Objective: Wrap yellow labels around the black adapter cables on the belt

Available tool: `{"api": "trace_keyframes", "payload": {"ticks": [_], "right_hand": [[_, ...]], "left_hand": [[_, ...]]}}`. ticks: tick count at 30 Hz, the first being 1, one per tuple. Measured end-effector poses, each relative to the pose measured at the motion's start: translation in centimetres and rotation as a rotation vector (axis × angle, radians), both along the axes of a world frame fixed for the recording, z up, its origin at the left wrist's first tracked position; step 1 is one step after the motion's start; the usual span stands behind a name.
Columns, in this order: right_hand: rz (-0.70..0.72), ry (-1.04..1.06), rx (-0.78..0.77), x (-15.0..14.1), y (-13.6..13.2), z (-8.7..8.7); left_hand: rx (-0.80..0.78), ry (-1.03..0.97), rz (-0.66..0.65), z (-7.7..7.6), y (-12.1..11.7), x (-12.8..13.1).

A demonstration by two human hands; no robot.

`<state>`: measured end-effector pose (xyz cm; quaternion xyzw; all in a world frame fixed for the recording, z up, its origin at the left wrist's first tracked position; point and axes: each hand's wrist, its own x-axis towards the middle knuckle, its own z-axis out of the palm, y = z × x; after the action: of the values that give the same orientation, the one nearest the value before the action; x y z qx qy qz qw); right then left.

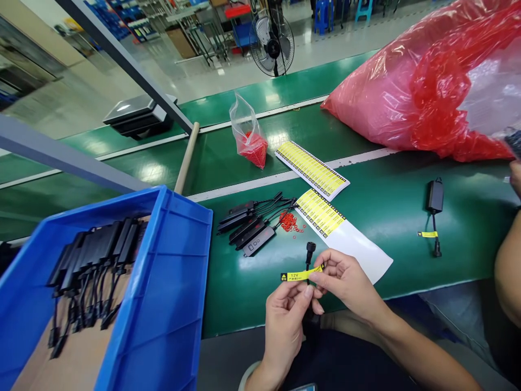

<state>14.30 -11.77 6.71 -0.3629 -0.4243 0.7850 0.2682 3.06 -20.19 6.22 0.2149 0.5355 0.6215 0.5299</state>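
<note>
My left hand (285,320) pinches a black cable just below its round connector (310,251), which points up. A yellow 12V label (298,276) lies across that cable, and the fingers of my right hand (345,278) are closed on its right end. The label's left end sticks out free. Whatever hangs from the cable below my hands is mostly hidden. Beyond my hands lie several black adapter boxes (260,240) with cables, a small pile of red rings (290,222) and a partly used label sheet (358,244).
A blue bin (179,293) at left holds several black adapters (97,250). Farther back are another label sheet (311,169), a clear bag of red rings (250,138) and a large red plastic bag (391,103). A labelled adapter (435,196) lies right, near another person's arm (508,260).
</note>
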Motion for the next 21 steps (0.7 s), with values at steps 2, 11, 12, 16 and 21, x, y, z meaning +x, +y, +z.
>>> {"api": "trace_keyframes", "payload": {"ticks": [2, 11, 12, 16, 21], "right_hand": [[-0.002, -0.001, 0.005, 0.0, 0.0, 0.1], [-0.095, -0.3, 0.39, 0.5, -0.3, 0.5], [-0.145, -0.358, 0.485, 0.6, -0.4, 0.7], [-0.1, -0.278, 0.483, 0.5, -1.0, 1.4], [-0.039, -0.053, 0.347, 0.6, -0.8, 1.7]], "left_hand": [[-0.004, 0.036, -0.011, -0.2, -0.1, 0.0], [-0.026, 0.404, 0.061, 0.0, -0.9, -0.2], [-0.022, 0.452, 0.083, 0.0, -0.9, -0.1], [0.012, 0.604, 0.107, 0.0, -1.0, 0.1], [0.107, 0.65, 0.043, 0.2, -1.0, -0.2]]}}
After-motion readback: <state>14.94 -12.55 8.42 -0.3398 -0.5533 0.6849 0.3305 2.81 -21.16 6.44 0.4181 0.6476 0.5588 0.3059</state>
